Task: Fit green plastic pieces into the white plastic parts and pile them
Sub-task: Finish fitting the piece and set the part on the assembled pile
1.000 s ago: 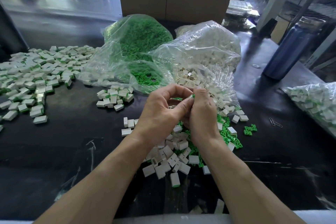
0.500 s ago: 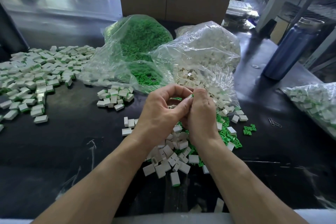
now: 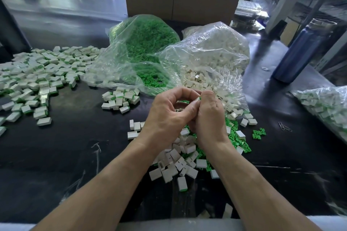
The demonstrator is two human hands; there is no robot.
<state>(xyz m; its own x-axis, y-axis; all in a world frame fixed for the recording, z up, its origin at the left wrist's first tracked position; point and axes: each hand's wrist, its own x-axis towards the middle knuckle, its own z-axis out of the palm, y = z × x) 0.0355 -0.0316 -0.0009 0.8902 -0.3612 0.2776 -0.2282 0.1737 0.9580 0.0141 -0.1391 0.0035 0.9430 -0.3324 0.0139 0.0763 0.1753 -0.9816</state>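
Left hand and right hand fingertips pinched together on small green piece; loose white parts below fingers.

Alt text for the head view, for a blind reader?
Both hands, left and right, pinch a small part together over loose white parts and green pieces on a black table; two bags lie behind, finished pile at left.

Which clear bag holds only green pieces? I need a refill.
The bag of green pieces, far left of the hands; the bag beside it holds white parts, the right-edge bag mostly white pieces.
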